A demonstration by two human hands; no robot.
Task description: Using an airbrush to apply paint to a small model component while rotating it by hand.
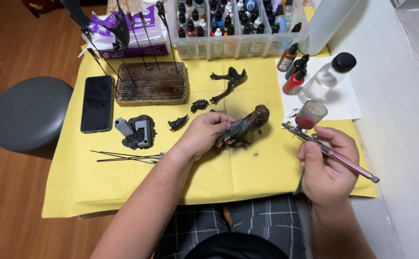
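Model part (247, 123), dark with a brown rounded end, is held above the yellow sheet (123, 182) near the middle of the table. The left hand (204, 133) closes on its lower, narrow end, with the fingers wrapped around it and the thumb on top. The brown end points up and to the right, toward the airbrush (329, 152).

The right hand (325, 165) grips the airbrush like a pen. Its cup (310, 114) stands upright and has red paint in the bottom. The nozzle is near the part but does not touch it.

I judge the part to be light and stiff, probably plastic or resin. It looks thin in some places, so it may break if it is squeezed hard. The surface may also carry wet paint, so it is better to hold it only at the narrow end, where the left hand is now, and to keep fingers away from the brown end.

On the sheet lie other dark pieces: a long limb piece (228, 82), two small pieces (190, 114), and a grey base (137, 132). A cardboard block (152, 84) holds rods with clips. A phone (97, 103) lies at the left. Some thin sticks (128, 156) lie beside the left forearm. Small paint bottles (295, 67) and a clear bottle (328, 76) stand on white paper at the right, and a clear box of bottles (233, 29) stands at the back.
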